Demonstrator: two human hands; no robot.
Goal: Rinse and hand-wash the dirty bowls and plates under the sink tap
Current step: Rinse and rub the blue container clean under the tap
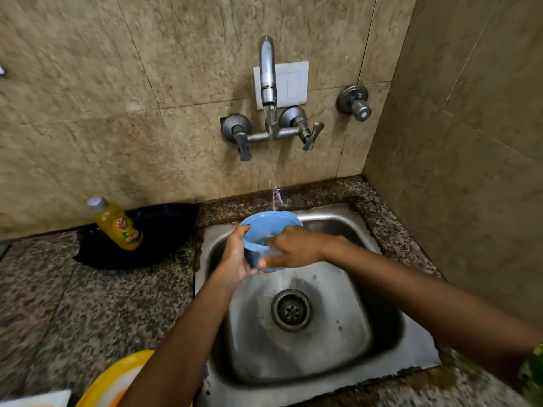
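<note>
Over the steel sink (pixel 382 342), both hands' fingers (pixel 246 229) grip a blue bowl (pixel 264 227) catching tap water (pixel 273 177).

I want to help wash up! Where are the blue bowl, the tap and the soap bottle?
blue bowl (pixel 266 227): head view, inside near the far rim.
tap (pixel 267 74): head view, on the curved spout.
soap bottle (pixel 119 224): head view, on its yellow body.

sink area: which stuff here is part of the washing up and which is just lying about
In use: blue bowl, left hand, right hand, running tap, sink.
Lying about: yellow bottle, black tray, wall valve.
</note>
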